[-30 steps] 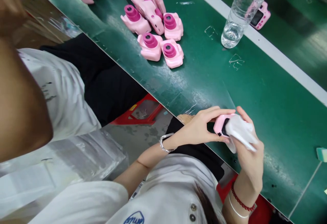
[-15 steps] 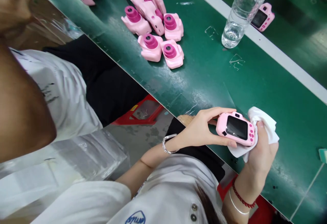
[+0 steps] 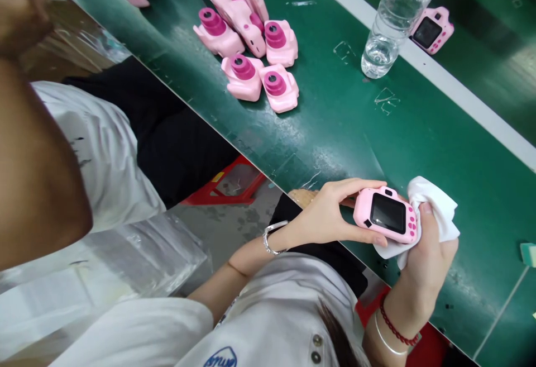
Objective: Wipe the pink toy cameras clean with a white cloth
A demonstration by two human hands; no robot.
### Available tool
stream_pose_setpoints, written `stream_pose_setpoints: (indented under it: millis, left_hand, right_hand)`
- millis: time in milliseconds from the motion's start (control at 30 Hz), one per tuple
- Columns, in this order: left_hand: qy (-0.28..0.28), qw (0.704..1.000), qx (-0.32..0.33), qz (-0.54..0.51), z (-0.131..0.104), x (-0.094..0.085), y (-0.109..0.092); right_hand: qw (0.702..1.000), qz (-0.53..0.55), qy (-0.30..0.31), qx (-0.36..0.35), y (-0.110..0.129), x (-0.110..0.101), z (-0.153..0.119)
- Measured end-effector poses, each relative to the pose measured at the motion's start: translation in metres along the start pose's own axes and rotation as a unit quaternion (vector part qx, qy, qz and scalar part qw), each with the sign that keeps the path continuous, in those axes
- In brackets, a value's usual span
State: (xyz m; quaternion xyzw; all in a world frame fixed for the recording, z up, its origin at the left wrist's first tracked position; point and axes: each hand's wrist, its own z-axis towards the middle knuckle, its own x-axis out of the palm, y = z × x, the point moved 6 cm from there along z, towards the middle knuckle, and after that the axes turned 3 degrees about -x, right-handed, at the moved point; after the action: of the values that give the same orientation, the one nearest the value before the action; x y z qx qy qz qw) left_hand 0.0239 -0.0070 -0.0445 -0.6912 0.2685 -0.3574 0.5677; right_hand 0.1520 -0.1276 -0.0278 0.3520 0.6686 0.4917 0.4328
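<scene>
Near the table's front edge, my left hand (image 3: 330, 213) grips a pink toy camera (image 3: 363, 206) by its left end, thumb below and fingers above. The camera's dark screen faces up, with small magenta buttons at its right end. My right hand (image 3: 429, 249) holds a white cloth (image 3: 435, 202) bunched against that right end, thumb beside the buttons. Part of the cloth shows under the camera. The right fingers behind the cloth are hidden.
Several pink cameras (image 3: 280, 87) lie at the upper left of the green table (image 3: 343, 127). A clear bottle (image 3: 381, 48) stands near a white strip (image 3: 473, 96), with another pink camera (image 3: 433, 31) behind it. A person (image 3: 104, 149) in white sits at the left.
The view has shifted slightly. My right thumb and the cloth have moved a little against the camera's right end. Both hands keep their hold.
</scene>
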Motion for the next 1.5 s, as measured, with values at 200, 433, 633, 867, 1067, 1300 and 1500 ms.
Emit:
stream_pose_setpoints:
  millis: [200, 433, 633, 867, 1067, 1300, 1500]
  left_hand:
    - [0.017, 0.994, 0.070, 0.087, 0.001, 0.000, -0.005]
    - [0.044, 0.990, 0.081, 0.104, 0.003, -0.001, -0.007]
    - [0.019, 0.993, 0.062, 0.103, 0.005, -0.003, -0.007]
    - [-0.019, 0.993, 0.076, 0.085, 0.004, -0.007, -0.012]
    - [-0.046, 0.994, 0.054, 0.081, 0.005, -0.013, -0.012]
    - [-0.048, 0.993, 0.051, 0.098, 0.003, -0.021, -0.014]
    - [-0.054, 0.994, 0.046, 0.082, 0.002, -0.025, -0.015]
  right_hand:
    - [1.000, 0.013, -0.020, -0.008, 0.005, -0.002, -0.004]
    - [0.999, 0.019, -0.035, -0.027, 0.019, -0.002, -0.008]
    - [1.000, 0.003, -0.019, -0.016, 0.010, 0.003, -0.004]
    - [1.000, -0.026, -0.001, 0.013, 0.001, 0.006, 0.005]
    - [0.999, -0.039, 0.016, 0.024, -0.002, 0.014, 0.007]
    - [0.998, -0.050, 0.021, 0.032, 0.000, 0.021, 0.006]
    - [0.997, -0.063, 0.025, 0.031, 0.000, 0.024, 0.006]
